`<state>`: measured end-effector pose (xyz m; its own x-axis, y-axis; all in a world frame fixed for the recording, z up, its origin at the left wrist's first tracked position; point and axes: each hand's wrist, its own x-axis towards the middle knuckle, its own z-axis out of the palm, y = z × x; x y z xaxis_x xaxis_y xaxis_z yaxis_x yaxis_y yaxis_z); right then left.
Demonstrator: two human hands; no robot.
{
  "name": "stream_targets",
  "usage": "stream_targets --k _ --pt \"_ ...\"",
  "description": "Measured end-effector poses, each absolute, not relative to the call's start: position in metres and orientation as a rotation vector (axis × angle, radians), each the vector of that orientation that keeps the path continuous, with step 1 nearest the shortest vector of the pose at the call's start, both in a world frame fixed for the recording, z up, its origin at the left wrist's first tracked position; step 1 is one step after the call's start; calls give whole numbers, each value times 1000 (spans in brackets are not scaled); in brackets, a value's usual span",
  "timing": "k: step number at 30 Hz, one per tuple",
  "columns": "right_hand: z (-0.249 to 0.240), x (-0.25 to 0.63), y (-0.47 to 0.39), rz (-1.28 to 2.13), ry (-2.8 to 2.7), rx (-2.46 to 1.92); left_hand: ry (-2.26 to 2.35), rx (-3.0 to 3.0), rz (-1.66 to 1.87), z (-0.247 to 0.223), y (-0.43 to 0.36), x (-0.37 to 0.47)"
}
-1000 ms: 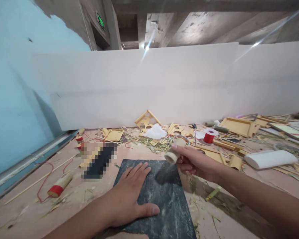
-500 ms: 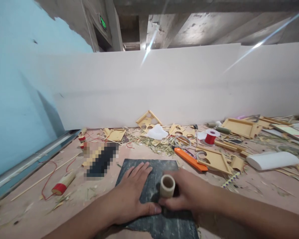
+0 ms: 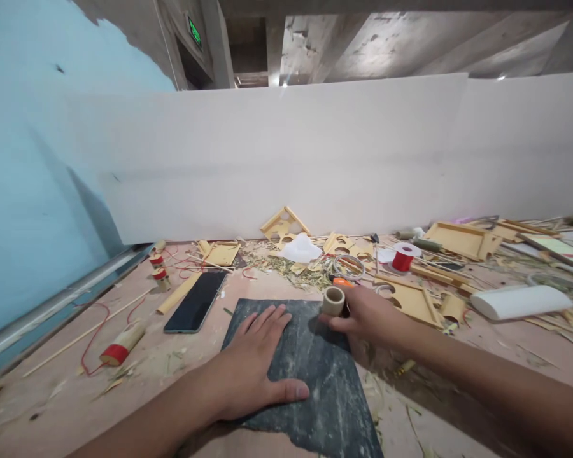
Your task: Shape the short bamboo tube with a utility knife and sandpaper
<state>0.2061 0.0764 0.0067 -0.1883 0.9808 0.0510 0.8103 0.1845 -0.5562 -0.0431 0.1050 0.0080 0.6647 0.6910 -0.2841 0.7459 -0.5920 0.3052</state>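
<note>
My left hand [image 3: 258, 362] lies flat with fingers spread on a dark, scuffed sheet [image 3: 315, 388] that looks like sandpaper. In my right hand [image 3: 363, 312] is a short bamboo tube [image 3: 333, 301], its hollow round end facing up toward me. Thumb and fingers wrap round the tube near the far right corner of the sheet. Whether the tube's lower end touches the sheet, I cannot tell. Just behind the right hand, the orange tip of a utility knife [image 3: 342, 282] shows; the rest of it is hidden.
A phone [image 3: 197, 302] lies left of the sheet, near a bamboo piece with a red band [image 3: 123, 343]. Bamboo shavings [image 3: 300, 272], a red thread spool [image 3: 403, 257], cut wooden panels [image 3: 410, 302] and a white roll [image 3: 520, 304] litter the table. A white partition [image 3: 286, 159] stands behind.
My right hand has carried the bamboo tube away from me and slightly right, from mid-sheet to its far right corner, now covering most of the orange knife. My left hand stays in place.
</note>
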Motion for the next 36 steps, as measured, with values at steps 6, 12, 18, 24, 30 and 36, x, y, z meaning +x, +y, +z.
stream_targets --k 6,12,18,24,30,36 --pt "4 208 77 690 -2152 -1562 1081 2485 -127 5 106 -45" --pt "1 208 78 774 -2178 -1469 1103 2476 -180 10 105 -43" --pt "5 210 79 629 -2079 -1619 1111 2473 -161 10 105 -44" --pt "4 208 77 801 -2142 -1483 1074 2456 -102 7 105 -46" --pt "4 210 79 867 -2155 -1430 1086 2459 -167 9 105 -46" --pt "6 212 77 715 -2052 -1609 1081 2475 -144 8 104 -44"
